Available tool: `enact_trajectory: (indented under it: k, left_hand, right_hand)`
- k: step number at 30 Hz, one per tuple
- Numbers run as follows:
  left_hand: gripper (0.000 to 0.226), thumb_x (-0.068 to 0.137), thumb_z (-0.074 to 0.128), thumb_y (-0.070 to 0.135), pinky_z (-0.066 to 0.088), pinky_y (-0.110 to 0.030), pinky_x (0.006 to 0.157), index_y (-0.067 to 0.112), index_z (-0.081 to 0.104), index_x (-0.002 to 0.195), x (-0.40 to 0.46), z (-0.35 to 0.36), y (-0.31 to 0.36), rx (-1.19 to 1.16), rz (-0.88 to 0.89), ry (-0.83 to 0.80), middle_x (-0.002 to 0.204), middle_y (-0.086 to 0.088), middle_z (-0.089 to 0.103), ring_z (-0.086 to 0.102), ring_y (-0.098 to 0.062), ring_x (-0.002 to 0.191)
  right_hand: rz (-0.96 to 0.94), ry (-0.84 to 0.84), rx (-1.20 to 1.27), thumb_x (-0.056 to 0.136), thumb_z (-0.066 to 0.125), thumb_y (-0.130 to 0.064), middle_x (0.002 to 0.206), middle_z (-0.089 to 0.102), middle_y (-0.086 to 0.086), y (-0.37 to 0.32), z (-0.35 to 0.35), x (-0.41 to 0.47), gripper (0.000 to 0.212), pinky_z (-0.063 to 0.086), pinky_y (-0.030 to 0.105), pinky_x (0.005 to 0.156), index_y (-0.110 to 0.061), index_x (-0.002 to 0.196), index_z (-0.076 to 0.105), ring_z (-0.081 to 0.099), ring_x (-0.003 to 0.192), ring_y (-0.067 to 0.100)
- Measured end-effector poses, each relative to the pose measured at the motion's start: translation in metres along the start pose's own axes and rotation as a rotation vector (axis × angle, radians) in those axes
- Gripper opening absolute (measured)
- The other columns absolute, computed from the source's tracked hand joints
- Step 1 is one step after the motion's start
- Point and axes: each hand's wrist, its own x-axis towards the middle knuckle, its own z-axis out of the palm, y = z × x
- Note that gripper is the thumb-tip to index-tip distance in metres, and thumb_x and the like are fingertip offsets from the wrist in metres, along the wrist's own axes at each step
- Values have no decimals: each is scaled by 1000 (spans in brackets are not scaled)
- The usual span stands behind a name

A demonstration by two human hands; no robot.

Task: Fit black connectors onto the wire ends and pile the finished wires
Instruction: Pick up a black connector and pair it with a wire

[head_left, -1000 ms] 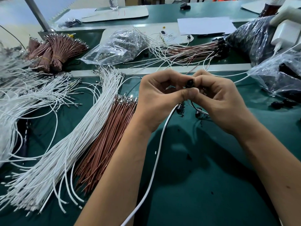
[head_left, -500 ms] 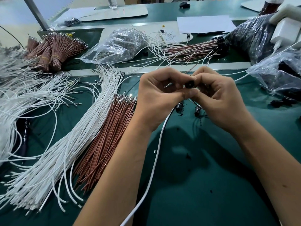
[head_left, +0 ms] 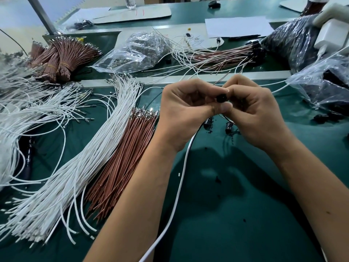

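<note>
Both hands meet above the green surface (head_left: 217, 214); the left hand (head_left: 186, 110) and right hand (head_left: 254, 112) have curled fingers pinching one black connector (head_left: 221, 97) between them, its round face turned toward the camera; a thin wire (head_left: 220, 81) pokes out beyond the knuckles, though whether its end is seated cannot be told. The fitting looks under way, not finished. Risks, as I judge them: the connector is small and smooth, so a slack pinch could drop it among the loose connectors (head_left: 208, 122) lying just below; a skewed push could bend the wire end; white wires (head_left: 79, 167) and brown wires (head_left: 120, 161) lie near the left forearm, and a careless sweep could scatter them before the wire reaches the finished pile (head_left: 222, 55).
</note>
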Motion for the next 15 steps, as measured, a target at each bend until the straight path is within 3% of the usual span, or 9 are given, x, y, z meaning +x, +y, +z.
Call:
enact_trajectory:
  k: [7, 10, 13, 15]
  left_hand:
    - [34, 66, 78, -23, 56, -25, 70, 0, 73, 92, 0, -1, -2, -9, -10, 4, 76, -4, 72, 68, -14, 72]
    - [32, 66, 78, -21, 56, -25, 71, 4, 73, 85, 0, 0, -2, -3, -18, -1, 76, -3, 73, 69, -14, 72]
    - [31, 66, 78, -21, 57, -25, 71, 4, 73, 82, -1, 1, -3, -5, -27, 9, 76, -2, 73, 69, -14, 72]
    - [29, 66, 79, -21, 57, -26, 72, 4, 73, 80, -1, 1, -3, -6, -32, 21, 76, -3, 73, 69, -15, 72]
  right_hand:
    - [-28, 18, -3, 92, 73, -6, 90, 57, 17, 7, 1, 0, 13, 39, 54, 60, 7, 90, 71, 51, 74, 41]
    - [-40, 1, -2, 91, 73, -3, 89, 57, 11, 7, 2, -1, 4, 38, 51, 59, -5, 89, 73, 50, 72, 39]
    - [-73, 10, 50, 90, 74, 0, 88, 56, 1, 7, 3, 0, 31, 41, 33, 62, -31, 91, 70, 54, 74, 19]
    - [-81, 12, 64, 91, 74, -1, 88, 56, 0, 6, 4, 0, 39, 41, 23, 66, -40, 94, 68, 53, 77, 11]
